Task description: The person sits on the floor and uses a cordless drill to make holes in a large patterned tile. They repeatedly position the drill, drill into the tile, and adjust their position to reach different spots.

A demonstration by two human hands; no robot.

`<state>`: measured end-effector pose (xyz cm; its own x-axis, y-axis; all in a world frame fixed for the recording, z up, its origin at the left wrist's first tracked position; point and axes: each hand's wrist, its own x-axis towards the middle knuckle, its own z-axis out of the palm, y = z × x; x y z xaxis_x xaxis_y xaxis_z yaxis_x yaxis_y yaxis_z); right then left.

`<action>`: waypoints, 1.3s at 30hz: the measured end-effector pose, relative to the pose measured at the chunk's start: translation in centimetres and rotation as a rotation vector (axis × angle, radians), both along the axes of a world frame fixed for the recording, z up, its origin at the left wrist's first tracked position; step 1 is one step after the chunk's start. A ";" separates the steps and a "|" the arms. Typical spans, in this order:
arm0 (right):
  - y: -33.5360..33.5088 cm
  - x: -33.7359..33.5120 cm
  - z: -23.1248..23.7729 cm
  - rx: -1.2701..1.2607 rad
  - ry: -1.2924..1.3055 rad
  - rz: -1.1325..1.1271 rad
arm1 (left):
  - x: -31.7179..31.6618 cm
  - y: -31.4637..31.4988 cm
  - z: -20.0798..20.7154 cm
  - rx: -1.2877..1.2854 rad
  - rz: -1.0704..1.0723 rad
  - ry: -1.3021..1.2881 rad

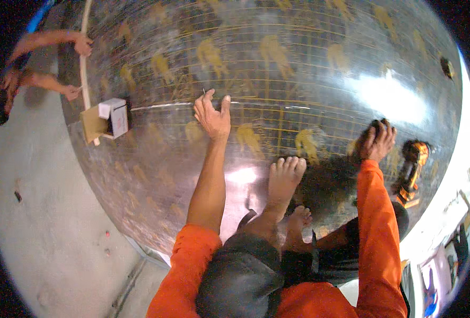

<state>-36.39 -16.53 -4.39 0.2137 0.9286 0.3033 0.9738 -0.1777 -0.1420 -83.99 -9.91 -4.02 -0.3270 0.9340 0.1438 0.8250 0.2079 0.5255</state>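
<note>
From where I stand, the person's left hand [213, 119] has fingers and thumb spread at the white line [163, 106] crossing the dark sheet [309, 114]. The right hand [379, 140] rests farther right on the sheet; shadowed, its grip I can't tell. An orange-and-black drill [416, 161] lies nearby.

Bright orange shirt [314, 303] — the left sleeve [184, 265] stops partway down the arm, the right sleeve [378, 217] reaches the wrist — with dark trousers [240, 273]; feet [283, 183] and fingers [226, 104] bare.
</note>
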 end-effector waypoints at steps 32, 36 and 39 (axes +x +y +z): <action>1.1 -2.3 1.8 0.042 0.105 -0.262 | -4.8 1.5 -3.0 0.000 0.201 0.325; 1.1 -2.5 2.0 0.014 0.085 -0.243 | -4.8 1.8 -2.5 -0.011 0.230 0.340; 0.8 -2.1 1.7 0.015 0.090 -0.237 | -4.5 1.9 -2.3 0.019 0.222 0.353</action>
